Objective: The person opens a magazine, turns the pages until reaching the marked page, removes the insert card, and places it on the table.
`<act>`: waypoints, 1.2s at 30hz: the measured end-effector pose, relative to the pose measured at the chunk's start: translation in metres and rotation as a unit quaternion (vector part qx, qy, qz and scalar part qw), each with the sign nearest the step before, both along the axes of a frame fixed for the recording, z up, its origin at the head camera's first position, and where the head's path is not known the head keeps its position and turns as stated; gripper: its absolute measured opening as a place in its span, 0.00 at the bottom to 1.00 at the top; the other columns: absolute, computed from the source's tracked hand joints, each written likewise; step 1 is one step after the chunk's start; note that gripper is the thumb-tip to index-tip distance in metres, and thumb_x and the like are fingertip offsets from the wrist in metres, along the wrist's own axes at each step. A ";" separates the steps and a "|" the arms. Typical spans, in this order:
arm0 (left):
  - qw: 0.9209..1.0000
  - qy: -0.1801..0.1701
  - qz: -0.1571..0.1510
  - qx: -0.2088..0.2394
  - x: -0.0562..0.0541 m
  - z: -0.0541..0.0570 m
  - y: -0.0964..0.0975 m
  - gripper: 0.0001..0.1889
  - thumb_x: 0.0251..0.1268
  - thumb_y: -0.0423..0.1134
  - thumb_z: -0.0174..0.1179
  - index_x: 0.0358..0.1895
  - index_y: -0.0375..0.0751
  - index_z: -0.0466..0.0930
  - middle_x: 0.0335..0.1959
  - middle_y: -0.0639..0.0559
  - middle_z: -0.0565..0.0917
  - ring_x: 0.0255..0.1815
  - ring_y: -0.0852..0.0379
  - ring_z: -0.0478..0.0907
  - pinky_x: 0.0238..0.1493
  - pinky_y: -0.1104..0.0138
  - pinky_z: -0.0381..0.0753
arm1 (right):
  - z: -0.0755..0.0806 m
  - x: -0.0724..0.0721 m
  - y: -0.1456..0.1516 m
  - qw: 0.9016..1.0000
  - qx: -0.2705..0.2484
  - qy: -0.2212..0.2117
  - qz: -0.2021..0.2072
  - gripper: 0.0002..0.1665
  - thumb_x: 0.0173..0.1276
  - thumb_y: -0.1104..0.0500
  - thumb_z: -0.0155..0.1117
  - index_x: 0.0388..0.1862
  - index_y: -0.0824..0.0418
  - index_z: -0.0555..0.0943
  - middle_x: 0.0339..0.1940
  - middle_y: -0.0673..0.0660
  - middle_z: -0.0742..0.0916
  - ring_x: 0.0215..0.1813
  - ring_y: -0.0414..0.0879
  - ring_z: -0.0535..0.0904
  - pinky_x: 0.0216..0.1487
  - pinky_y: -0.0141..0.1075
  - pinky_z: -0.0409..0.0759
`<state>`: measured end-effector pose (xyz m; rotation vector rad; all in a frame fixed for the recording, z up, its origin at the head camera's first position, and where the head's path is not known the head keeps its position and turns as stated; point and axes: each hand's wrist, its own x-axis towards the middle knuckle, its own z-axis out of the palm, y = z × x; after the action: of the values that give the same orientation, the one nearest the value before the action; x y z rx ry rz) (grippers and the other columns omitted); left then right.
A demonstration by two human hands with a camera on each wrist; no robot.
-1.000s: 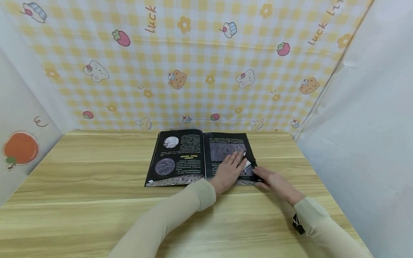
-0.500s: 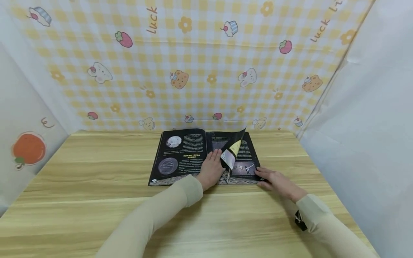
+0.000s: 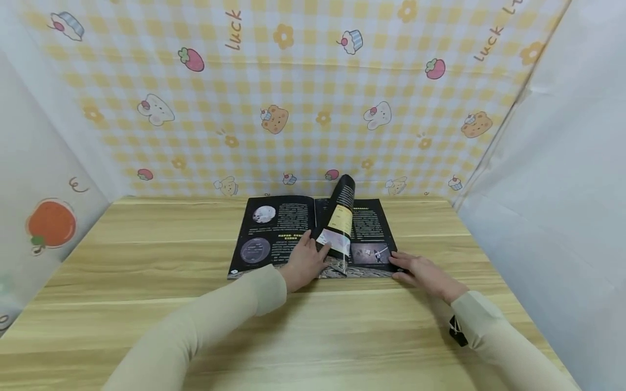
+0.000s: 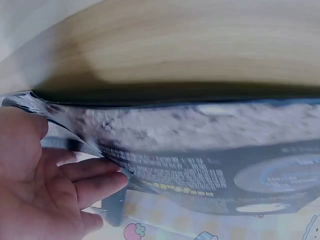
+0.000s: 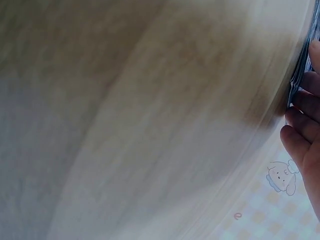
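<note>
A black magazine (image 3: 249, 233) with moon pictures and printed text lies spread on the table. One page (image 3: 339, 217) stands raised and curled near the middle, showing yellow and pale blocks. My left hand (image 3: 305, 262) is at the lower part of that page, fingers extended against it. In the left wrist view, the left fingers (image 4: 97, 182) reach along the page's edge, palm toward the camera. My right hand (image 3: 424, 274) rests at the magazine's lower right corner. The right wrist view shows the right fingers (image 5: 302, 107) close along the page edges.
The magazine lies on a wood-grain table (image 3: 146, 304). Behind it hangs a yellow checked cloth (image 3: 303, 70), with white side walls left and right. A small black object (image 3: 458, 331) is by the right sleeve.
My left hand has moved left from the right-hand page toward the middle, bringing the page up into a curl and uncovering the page beneath. My right hand stays at the corner.
</note>
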<state>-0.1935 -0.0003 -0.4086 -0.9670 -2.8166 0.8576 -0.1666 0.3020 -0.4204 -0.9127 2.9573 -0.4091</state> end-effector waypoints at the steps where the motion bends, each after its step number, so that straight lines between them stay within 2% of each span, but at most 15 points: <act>1: 1.000 -0.003 0.001 0.000 0.001 0.000 -0.003 0.28 0.72 0.58 0.39 0.69 0.51 0.64 0.60 0.48 0.77 0.63 0.53 0.71 0.72 0.57 0.53 | 0.000 0.000 0.000 1.000 0.000 -0.002 -0.001 0.26 0.66 0.57 0.61 0.59 0.72 0.74 0.61 0.70 0.75 0.62 0.65 0.71 0.60 0.54 0.70; 3: 1.000 -0.014 0.007 0.008 0.003 0.001 -0.010 0.28 0.73 0.57 0.39 0.70 0.51 0.63 0.64 0.47 0.73 0.67 0.51 0.67 0.72 0.57 0.53 | 0.001 0.000 0.000 1.000 -0.002 -0.007 -0.002 0.27 0.67 0.56 0.60 0.59 0.72 0.74 0.61 0.70 0.75 0.62 0.65 0.71 0.60 0.54 0.70; 5: 0.999 -0.022 0.015 0.035 0.004 0.001 -0.016 0.27 0.73 0.56 0.39 0.67 0.47 0.68 0.67 0.46 0.69 0.69 0.50 0.65 0.72 0.58 0.55 | 0.002 0.000 0.000 1.000 -0.005 -0.010 -0.004 0.26 0.67 0.56 0.60 0.59 0.72 0.74 0.62 0.70 0.75 0.62 0.66 0.71 0.60 0.54 0.70; 8: 0.996 -0.026 0.024 0.078 0.007 0.000 -0.027 0.28 0.72 0.55 0.42 0.61 0.37 0.73 0.66 0.43 0.70 0.66 0.48 0.67 0.69 0.58 0.62 | 0.003 -0.001 0.000 1.000 -0.005 -0.009 -0.007 0.26 0.67 0.57 0.60 0.59 0.72 0.74 0.61 0.70 0.75 0.62 0.66 0.71 0.60 0.54 0.71; 11: 0.992 -0.014 0.024 0.122 0.011 -0.004 -0.039 0.26 0.70 0.54 0.47 0.52 0.31 0.75 0.56 0.37 0.77 0.56 0.46 0.76 0.62 0.57 0.71 | 0.004 -0.001 0.000 1.000 -0.001 -0.005 -0.005 0.25 0.67 0.57 0.60 0.58 0.71 0.75 0.61 0.70 0.76 0.61 0.66 0.72 0.59 0.54 0.71; 14: 0.988 0.008 0.021 0.153 0.016 -0.008 -0.052 0.25 0.69 0.54 0.50 0.56 0.35 0.71 0.45 0.35 0.81 0.45 0.44 0.81 0.55 0.56 0.76 | 0.006 -0.001 0.000 1.000 0.003 -0.002 0.000 0.25 0.67 0.58 0.60 0.58 0.72 0.75 0.60 0.71 0.77 0.60 0.66 0.73 0.59 0.54 0.72; 18: 0.989 0.019 0.018 0.148 0.020 -0.007 -0.066 0.26 0.68 0.53 0.51 0.66 0.46 0.67 0.31 0.42 0.84 0.36 0.47 0.82 0.47 0.55 0.79 | 0.006 -0.001 0.001 1.000 0.004 -0.006 -0.002 0.25 0.67 0.58 0.60 0.58 0.72 0.75 0.60 0.70 0.77 0.60 0.66 0.73 0.59 0.54 0.72; 22: 0.990 0.021 0.025 0.136 0.025 -0.002 -0.077 0.23 0.67 0.52 0.53 0.62 0.49 0.73 0.20 0.49 0.82 0.27 0.49 0.80 0.35 0.58 0.77 | 0.004 -0.001 0.000 1.000 0.001 -0.012 -0.001 0.25 0.67 0.57 0.60 0.58 0.71 0.75 0.61 0.70 0.76 0.61 0.65 0.73 0.59 0.54 0.72; 24: 0.990 0.033 0.021 0.135 0.028 0.000 -0.083 0.21 0.66 0.52 0.54 0.58 0.46 0.76 0.25 0.46 0.82 0.29 0.47 0.80 0.34 0.59 0.78 | 0.004 -0.001 0.000 1.000 -0.001 -0.013 -0.001 0.25 0.67 0.57 0.60 0.58 0.71 0.75 0.61 0.70 0.76 0.61 0.65 0.73 0.59 0.54 0.72; 27: 0.989 0.036 0.008 0.144 0.031 0.002 -0.089 0.22 0.65 0.51 0.55 0.52 0.35 0.78 0.35 0.42 0.80 0.35 0.45 0.79 0.36 0.60 0.81 | 0.005 -0.002 0.000 1.000 -0.003 -0.015 -0.003 0.25 0.67 0.57 0.60 0.58 0.71 0.75 0.60 0.70 0.76 0.61 0.65 0.73 0.59 0.54 0.72; 29: 0.989 0.022 0.004 0.147 0.033 0.003 -0.093 0.23 0.66 0.49 0.55 0.49 0.28 0.78 0.42 0.39 0.80 0.38 0.45 0.80 0.34 0.60 0.83 | 0.006 -0.002 0.000 1.000 -0.002 -0.016 -0.003 0.25 0.67 0.57 0.60 0.58 0.71 0.75 0.60 0.70 0.76 0.61 0.66 0.72 0.59 0.54 0.72; 31: 0.987 -0.003 0.009 0.161 0.034 0.003 -0.095 0.23 0.67 0.47 0.55 0.44 0.24 0.77 0.39 0.38 0.80 0.35 0.47 0.81 0.30 0.61 0.84 | 0.007 -0.002 0.000 1.000 -0.001 -0.018 -0.002 0.25 0.67 0.57 0.60 0.57 0.71 0.76 0.60 0.70 0.76 0.61 0.66 0.73 0.59 0.54 0.72; 32: 0.986 -0.012 0.013 0.164 0.034 0.003 -0.096 0.22 0.68 0.47 0.54 0.43 0.24 0.77 0.37 0.38 0.80 0.33 0.47 0.82 0.29 0.61 0.83 | 0.006 -0.002 0.000 1.000 0.000 -0.017 -0.002 0.25 0.67 0.57 0.60 0.57 0.71 0.76 0.60 0.70 0.77 0.60 0.66 0.73 0.59 0.54 0.72; 36: 0.986 -0.034 0.022 0.164 0.033 0.003 -0.097 0.17 0.69 0.42 0.53 0.53 0.32 0.73 0.34 0.35 0.82 0.29 0.46 0.81 0.22 0.61 0.82 | 0.006 -0.003 -0.001 1.000 0.004 -0.015 0.001 0.25 0.66 0.57 0.61 0.57 0.72 0.76 0.60 0.70 0.77 0.60 0.66 0.73 0.58 0.54 0.72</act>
<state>-0.1600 -0.0971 -0.4058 -0.9024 -2.9142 0.3503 -0.1691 0.3013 -0.4142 -0.9020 2.9287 -0.4074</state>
